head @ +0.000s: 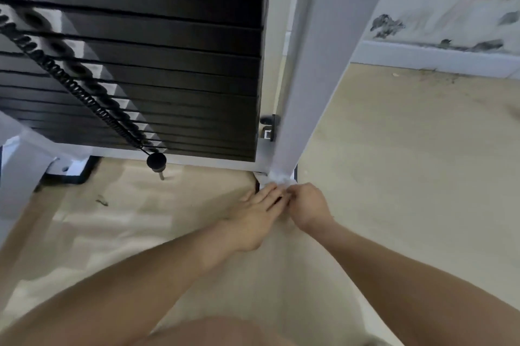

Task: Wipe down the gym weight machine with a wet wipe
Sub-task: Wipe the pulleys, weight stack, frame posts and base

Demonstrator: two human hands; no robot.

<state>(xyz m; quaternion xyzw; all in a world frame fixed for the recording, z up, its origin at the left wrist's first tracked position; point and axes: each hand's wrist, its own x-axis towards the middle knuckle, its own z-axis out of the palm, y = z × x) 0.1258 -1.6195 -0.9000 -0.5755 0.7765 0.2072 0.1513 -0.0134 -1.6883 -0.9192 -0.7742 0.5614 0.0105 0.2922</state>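
Note:
The weight machine has a white upright post point(309, 64) and a stack of black weight plates point(168, 64) to its left. At the foot of the post a crumpled white wet wipe point(277, 179) is pressed against the metal. My right hand point(308, 206) is closed on the wipe's near edge. My left hand point(253, 216) lies flat beside it, fingers stretched toward the same wipe and touching it at the fingertips. Both forearms reach in from the bottom of the view.
A black coiled cord point(70, 83) runs diagonally across the plates to a black selector pin point(156, 161) hanging near the floor. A white base foot point(67, 168) sits at left. Beige floor point(408, 176) spreads right, bounded by a stained wall point(464, 7).

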